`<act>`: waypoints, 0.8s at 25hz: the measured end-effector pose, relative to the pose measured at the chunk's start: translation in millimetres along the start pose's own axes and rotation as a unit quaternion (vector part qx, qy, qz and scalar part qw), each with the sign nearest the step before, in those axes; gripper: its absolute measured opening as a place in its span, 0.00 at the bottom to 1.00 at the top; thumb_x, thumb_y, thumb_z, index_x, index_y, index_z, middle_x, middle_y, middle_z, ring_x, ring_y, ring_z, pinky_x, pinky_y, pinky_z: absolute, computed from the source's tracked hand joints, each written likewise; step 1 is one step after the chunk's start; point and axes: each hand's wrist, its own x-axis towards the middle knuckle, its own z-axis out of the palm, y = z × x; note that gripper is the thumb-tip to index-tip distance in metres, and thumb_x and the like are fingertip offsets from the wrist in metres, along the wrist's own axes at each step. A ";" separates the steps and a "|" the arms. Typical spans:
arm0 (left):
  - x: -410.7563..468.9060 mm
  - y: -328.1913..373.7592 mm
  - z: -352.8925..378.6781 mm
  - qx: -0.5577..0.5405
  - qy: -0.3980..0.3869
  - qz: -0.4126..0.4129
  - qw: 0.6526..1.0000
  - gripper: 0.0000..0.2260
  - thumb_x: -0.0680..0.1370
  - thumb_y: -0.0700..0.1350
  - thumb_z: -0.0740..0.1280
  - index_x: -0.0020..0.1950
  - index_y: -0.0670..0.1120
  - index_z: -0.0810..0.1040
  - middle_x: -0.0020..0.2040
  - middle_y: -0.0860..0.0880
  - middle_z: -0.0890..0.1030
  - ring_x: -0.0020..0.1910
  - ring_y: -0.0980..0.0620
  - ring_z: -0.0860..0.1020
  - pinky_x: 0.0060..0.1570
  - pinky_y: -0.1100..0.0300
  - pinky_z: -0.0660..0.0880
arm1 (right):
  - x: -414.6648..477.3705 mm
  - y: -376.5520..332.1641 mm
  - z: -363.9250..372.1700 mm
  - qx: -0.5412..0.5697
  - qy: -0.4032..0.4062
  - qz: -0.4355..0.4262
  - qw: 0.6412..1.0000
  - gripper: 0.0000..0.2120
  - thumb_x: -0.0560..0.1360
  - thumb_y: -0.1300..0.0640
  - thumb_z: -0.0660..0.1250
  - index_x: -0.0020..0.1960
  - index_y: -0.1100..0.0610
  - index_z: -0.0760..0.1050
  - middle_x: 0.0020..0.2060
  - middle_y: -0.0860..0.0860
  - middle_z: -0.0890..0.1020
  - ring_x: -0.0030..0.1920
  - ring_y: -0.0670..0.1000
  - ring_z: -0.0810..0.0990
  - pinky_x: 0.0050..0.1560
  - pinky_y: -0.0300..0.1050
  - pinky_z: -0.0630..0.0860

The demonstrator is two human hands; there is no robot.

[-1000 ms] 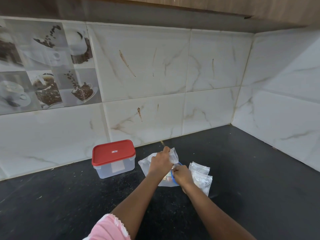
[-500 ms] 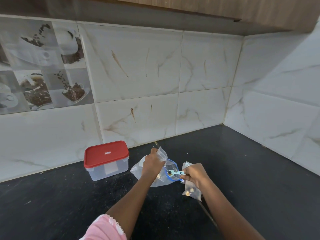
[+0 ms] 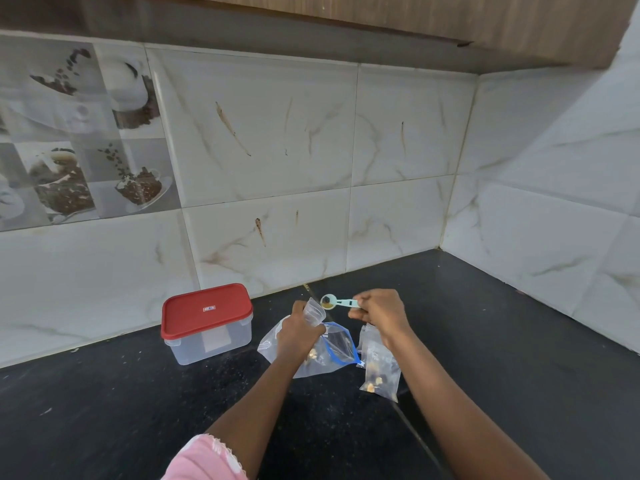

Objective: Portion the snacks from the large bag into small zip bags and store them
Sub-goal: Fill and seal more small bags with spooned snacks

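both grips clenched: left grip [image 3: 298, 336] on small bag [image 3: 313, 311], right grip [image 3: 379, 311] pinching scoop [image 3: 329, 302] beside it.

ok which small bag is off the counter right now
The small bag in the left hand, held up beside the spoon; the filled small bags lie on the counter.

We see a dark speckled stone counter [image 3: 138, 410] with dull sheen, glossy marble-look tiles [image 3: 270, 133], a wood-grain cabinet [image 3: 415, 15], a translucent plastic box [image 3: 211, 344] under a smooth red plastic lid [image 3: 207, 310], a crinkled clear-film large bag [image 3: 332, 355], a pale plastic scoop [image 3: 337, 302]
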 end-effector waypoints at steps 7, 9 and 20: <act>2.1 -2.2 1.2 0.003 0.008 -0.013 1.000 0.25 0.73 0.46 0.69 0.67 0.48 0.63 0.61 0.47 0.77 0.57 0.46 0.76 0.62 0.47 0.72 | -15.3 3.1 28.0 -0.433 -0.057 -0.292 0.851 0.17 0.76 0.69 0.59 0.62 0.59 0.76 0.52 0.58 0.81 0.46 0.53 0.80 0.45 0.40 0.75; 3.4 -3.0 1.2 0.024 0.018 -0.025 0.999 0.24 0.73 0.48 0.68 0.67 0.50 0.63 0.61 0.48 0.77 0.58 0.46 0.76 0.65 0.45 0.67 | -19.1 3.5 29.9 -0.486 -0.085 -0.316 0.811 0.20 0.76 0.68 0.61 0.66 0.57 0.72 0.58 0.56 0.79 0.52 0.52 0.79 0.52 0.42 0.74; 1.1 1.7 -3.8 0.040 0.024 -0.030 0.998 0.23 0.74 0.49 0.67 0.66 0.49 0.62 0.60 0.48 0.77 0.58 0.47 0.75 0.63 0.47 0.65 | -19.4 10.0 12.7 -0.402 0.067 -0.345 0.846 0.16 0.74 0.67 0.61 0.59 0.58 0.79 0.48 0.55 0.85 0.45 0.55 0.83 0.46 0.49 0.80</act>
